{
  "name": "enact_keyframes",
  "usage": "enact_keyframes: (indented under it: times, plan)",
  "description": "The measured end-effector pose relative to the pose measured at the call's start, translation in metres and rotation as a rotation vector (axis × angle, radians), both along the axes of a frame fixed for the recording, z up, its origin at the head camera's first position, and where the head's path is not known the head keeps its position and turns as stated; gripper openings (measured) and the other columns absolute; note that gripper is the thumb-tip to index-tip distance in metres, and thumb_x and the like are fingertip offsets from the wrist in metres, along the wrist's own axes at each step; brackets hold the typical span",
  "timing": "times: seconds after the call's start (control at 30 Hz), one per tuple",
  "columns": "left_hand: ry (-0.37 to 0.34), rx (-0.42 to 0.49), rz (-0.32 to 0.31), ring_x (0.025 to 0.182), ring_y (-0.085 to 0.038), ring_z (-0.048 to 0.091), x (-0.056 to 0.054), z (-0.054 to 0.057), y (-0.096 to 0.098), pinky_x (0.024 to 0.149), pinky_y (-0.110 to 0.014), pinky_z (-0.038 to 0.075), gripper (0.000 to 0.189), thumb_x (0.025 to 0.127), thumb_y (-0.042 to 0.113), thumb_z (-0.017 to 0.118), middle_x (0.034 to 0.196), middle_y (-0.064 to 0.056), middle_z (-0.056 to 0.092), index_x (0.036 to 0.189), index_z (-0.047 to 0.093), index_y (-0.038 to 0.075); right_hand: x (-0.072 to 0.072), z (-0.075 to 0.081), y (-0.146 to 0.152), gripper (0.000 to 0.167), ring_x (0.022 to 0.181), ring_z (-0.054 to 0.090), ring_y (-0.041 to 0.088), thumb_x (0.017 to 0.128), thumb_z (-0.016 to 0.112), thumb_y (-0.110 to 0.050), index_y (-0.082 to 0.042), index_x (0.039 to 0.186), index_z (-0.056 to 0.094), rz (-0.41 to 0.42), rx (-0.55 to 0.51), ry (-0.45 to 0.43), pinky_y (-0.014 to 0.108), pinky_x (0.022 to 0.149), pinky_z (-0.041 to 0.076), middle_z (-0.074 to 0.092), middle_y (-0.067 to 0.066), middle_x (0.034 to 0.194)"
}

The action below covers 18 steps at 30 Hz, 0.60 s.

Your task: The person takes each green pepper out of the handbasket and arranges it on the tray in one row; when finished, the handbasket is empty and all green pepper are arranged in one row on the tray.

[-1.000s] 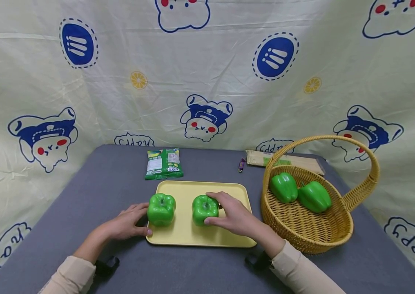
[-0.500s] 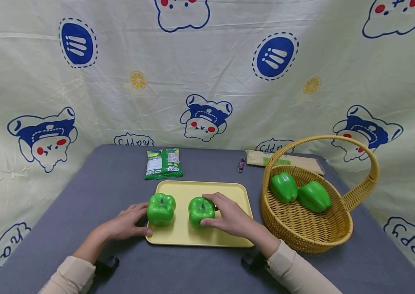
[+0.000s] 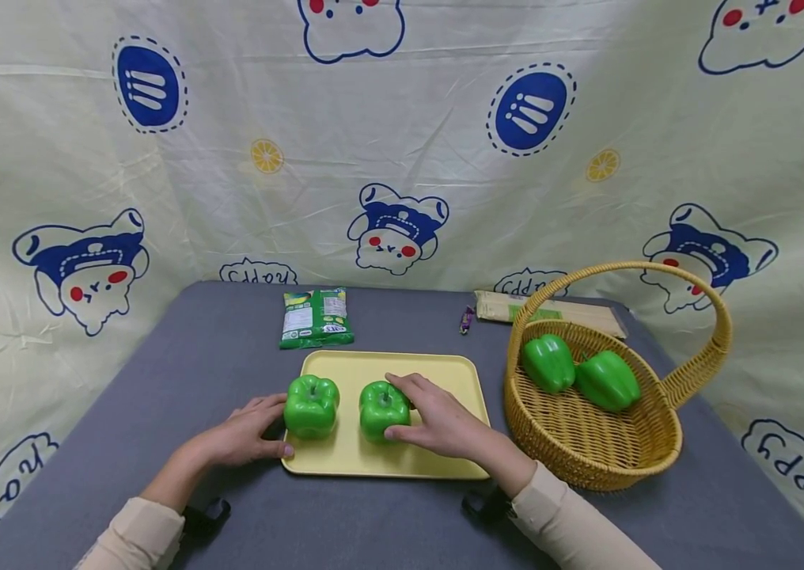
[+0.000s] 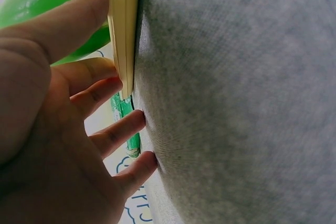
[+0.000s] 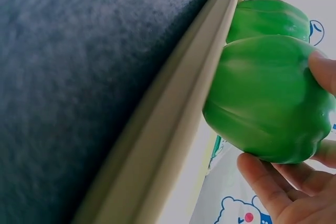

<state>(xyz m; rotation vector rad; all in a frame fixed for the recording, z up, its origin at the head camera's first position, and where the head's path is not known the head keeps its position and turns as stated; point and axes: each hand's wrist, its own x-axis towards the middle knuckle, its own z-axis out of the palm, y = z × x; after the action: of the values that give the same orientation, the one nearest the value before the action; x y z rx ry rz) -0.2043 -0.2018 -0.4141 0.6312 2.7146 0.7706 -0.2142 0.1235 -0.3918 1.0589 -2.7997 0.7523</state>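
Note:
My right hand (image 3: pixel 438 418) holds a green bell pepper (image 3: pixel 381 410) between thumb and fingers, over the right half of a pale yellow tray (image 3: pixel 438 459). In the right wrist view this pepper (image 5: pixel 262 98) stands upright at the tray, thumb on one side and fingers on the other. A second green bell pepper (image 3: pixel 312 408) stands at the tray's left end. Beside it rests my left hand (image 3: pixel 248 431), fingers spread, touching the tray's left edge. The left wrist view shows its thumb at the tray's rim (image 4: pixel 125 30) and the lower fingertips on the grey cloth.
A wicker basket (image 3: pixel 587 463) with a tall handle stands right of the tray, holding two green bell peppers (image 3: pixel 608 381). Behind the tray lie a green snack packet (image 3: pixel 316 318), a small purple wrapped item (image 3: pixel 467 320) and a flat beige package (image 3: pixel 502 305). A printed curtain hangs behind the table.
My right hand has moved left with the bell pepper in its grip, bringing it closer to the other pepper on the tray. The left hand has stayed at the tray's edge.

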Motion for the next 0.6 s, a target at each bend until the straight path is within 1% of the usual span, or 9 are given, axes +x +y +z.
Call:
enact_keyframes:
  times: [0.3, 0.47, 0.6]
  plan:
    - [-0.005, -0.002, 0.004, 0.135, -0.045, 0.03, 0.0, 0.0, 0.0, 0.103, -0.067, 0.023, 0.079, 0.082, 0.041, 0.07, 0.147, -0.021, 0.037, 0.14, 0.04, -0.002, -0.002, 0.0, -0.009, 0.076, 0.104, 0.057, 0.015, 0.079, 0.073, -0.042, -0.012, 0.141, 0.042, -0.015, -0.017, -0.014, 0.037, 0.087, 0.05, 0.056, 0.006, 0.121]
    - [-0.003, -0.007, 0.006, 0.134, -0.045, 0.03, 0.0, 0.001, 0.001, 0.103, -0.067, 0.024, 0.078, 0.082, 0.041, 0.07, 0.146, -0.021, 0.037, 0.14, 0.04, -0.003, -0.005, -0.001, -0.014, 0.078, 0.1, 0.057, 0.013, 0.078, 0.074, -0.043, -0.011, 0.142, 0.042, -0.019, -0.013, -0.02, 0.034, 0.084, 0.05, 0.057, 0.006, 0.119]
    - [-0.001, -0.011, 0.005, 0.134, -0.045, 0.031, -0.001, 0.0, 0.0, 0.103, -0.067, 0.024, 0.078, 0.082, 0.041, 0.07, 0.146, -0.021, 0.037, 0.14, 0.041, -0.003, -0.006, -0.002, -0.018, 0.078, 0.102, 0.058, 0.014, 0.077, 0.074, -0.044, -0.011, 0.141, 0.043, -0.026, -0.017, -0.025, 0.035, 0.084, 0.051, 0.058, 0.006, 0.119]
